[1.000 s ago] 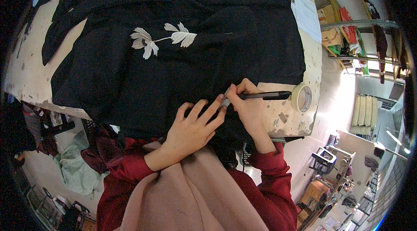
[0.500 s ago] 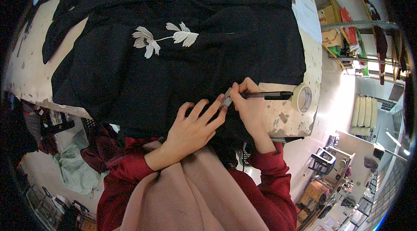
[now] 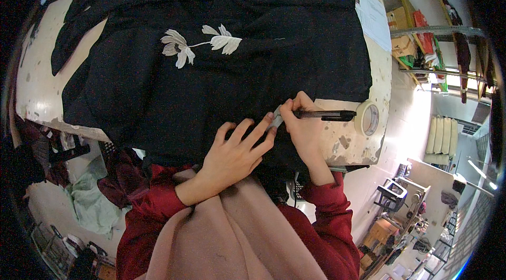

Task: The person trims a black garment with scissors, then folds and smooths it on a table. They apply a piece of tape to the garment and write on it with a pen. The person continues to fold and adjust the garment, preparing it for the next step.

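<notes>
On black cloth (image 3: 221, 85), both hands (image 3: 234, 148), a pen (image 3: 332, 115) in the right (image 3: 304, 133).

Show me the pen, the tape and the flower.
Pen (image 3: 337, 115): head view, on its dark barrel.
Tape (image 3: 359, 118): head view, on the roll's pale left side.
Flower (image 3: 184, 56): head view, on a lower white petal.

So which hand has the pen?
The right hand: the dark pen is in its grip, while the left hand holds no pen, its fingers spread on the black garment.
</notes>
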The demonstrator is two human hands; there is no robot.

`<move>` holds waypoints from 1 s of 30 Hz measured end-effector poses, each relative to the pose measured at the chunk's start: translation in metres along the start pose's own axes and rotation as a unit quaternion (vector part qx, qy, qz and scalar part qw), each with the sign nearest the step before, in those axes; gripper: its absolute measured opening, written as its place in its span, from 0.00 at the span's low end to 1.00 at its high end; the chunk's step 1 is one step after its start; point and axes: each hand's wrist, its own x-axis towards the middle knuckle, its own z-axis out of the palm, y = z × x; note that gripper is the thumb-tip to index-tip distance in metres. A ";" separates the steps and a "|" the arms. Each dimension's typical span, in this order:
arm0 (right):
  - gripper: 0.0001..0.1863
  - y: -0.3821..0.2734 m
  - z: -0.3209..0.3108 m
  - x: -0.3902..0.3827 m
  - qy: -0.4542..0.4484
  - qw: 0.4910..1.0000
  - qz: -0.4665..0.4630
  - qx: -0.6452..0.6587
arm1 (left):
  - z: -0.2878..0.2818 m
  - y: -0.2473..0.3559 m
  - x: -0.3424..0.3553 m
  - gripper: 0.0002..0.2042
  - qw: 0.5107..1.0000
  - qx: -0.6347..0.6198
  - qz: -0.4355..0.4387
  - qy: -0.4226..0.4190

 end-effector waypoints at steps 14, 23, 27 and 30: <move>0.14 -0.015 -0.002 -0.018 -0.046 0.997 0.042 0.041 | 0.004 -0.004 -0.005 0.26 0.999 0.008 0.029 0.039; 0.14 -0.017 0.003 -0.018 -0.047 0.999 -0.026 -0.003 | 0.006 -0.004 -0.005 0.20 0.997 0.019 0.030 0.070; 0.15 -0.020 0.000 -0.017 -0.056 0.997 -0.038 -0.023 | 0.004 -0.003 -0.004 0.19 0.997 0.024 0.027 0.070; 0.15 -0.013 0.002 -0.018 -0.053 0.998 -0.019 0.002 | 0.005 -0.003 -0.003 0.19 0.997 0.020 0.027 0.071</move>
